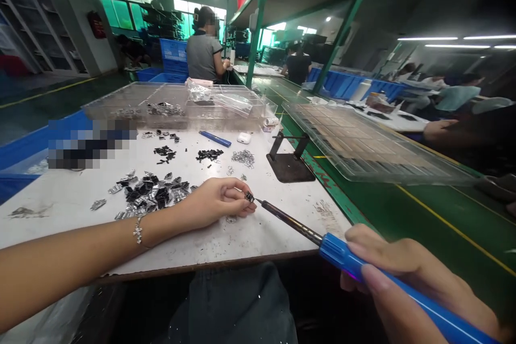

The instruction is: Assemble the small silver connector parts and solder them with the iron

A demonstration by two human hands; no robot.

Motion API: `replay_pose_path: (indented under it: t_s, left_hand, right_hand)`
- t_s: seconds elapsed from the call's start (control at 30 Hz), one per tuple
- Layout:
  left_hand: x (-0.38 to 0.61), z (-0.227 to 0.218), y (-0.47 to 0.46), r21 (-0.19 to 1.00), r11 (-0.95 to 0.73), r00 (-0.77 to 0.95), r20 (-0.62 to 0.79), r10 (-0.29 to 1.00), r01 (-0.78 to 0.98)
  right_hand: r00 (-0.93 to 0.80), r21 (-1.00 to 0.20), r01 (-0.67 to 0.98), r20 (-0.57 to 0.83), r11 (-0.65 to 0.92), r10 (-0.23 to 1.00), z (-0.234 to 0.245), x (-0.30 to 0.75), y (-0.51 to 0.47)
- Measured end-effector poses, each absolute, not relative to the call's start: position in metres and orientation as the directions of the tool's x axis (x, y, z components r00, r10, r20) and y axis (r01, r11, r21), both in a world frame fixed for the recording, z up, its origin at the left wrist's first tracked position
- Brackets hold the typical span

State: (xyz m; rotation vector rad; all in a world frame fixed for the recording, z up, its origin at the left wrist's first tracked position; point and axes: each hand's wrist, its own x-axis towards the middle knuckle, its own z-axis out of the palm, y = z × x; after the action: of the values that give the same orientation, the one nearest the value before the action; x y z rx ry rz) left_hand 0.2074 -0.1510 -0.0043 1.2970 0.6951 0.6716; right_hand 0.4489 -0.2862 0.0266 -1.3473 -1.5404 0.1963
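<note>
My left hand rests on the white worktable, fingers pinched on a small black-and-metal part. My right hand, at the lower right, grips the blue handle of a soldering iron. The iron's dark tip points left and touches or nearly touches the small part. A pile of similar black and silver parts lies just left of my left hand.
Smaller heaps of parts and screws, a blue pen, a black iron stand and clear trays sit further back. A large clear tray lies over the green conveyor. Other people work at benches behind.
</note>
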Motion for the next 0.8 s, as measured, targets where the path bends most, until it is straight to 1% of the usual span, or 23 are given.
replay_pose_path:
  t_s: [0.1, 0.23, 0.3, 0.4, 0.53, 0.6, 0.8]
  left_hand:
    - [0.207, -0.002, -0.152, 0.989, 0.150, 0.631, -0.108, 0.768, -0.014]
    - [0.206, -0.001, -0.152, 0.992, 0.125, 0.616, -0.120, 0.779, 0.036]
    - [0.206, -0.001, -0.152, 0.992, 0.112, 0.613, -0.123, 0.780, 0.056]
    - [0.205, 0.000, -0.152, 0.991, 0.087, 0.619, -0.131, 0.774, 0.101]
    - [0.205, 0.000, -0.152, 0.991, 0.065, 0.627, -0.125, 0.769, 0.118]
    - [0.205, -0.002, -0.151, 0.992, 0.059, 0.627, -0.116, 0.770, 0.110]
    - [0.205, -0.003, -0.151, 0.993, 0.044, 0.630, -0.103, 0.770, 0.110]
  right_hand:
    - [0.085, -0.714, 0.582, 0.530, 0.390, 0.843, 0.037, 0.443, -0.284]
    - [0.024, -0.693, 0.565, 0.556, 0.448, 0.831, 0.043, 0.442, -0.281]
    - [-0.001, -0.695, 0.565, 0.538, 0.444, 0.843, 0.044, 0.441, -0.281]
    - [-0.002, -0.721, 0.556, 0.495, 0.413, 0.869, 0.045, 0.439, -0.281]
    - [-0.034, -0.748, 0.477, 0.509, 0.461, 0.860, 0.039, 0.439, -0.280]
    - [-0.043, -0.752, 0.465, 0.508, 0.468, 0.860, 0.037, 0.440, -0.279]
    - [0.009, -0.725, 0.538, 0.515, 0.430, 0.857, 0.038, 0.439, -0.279]
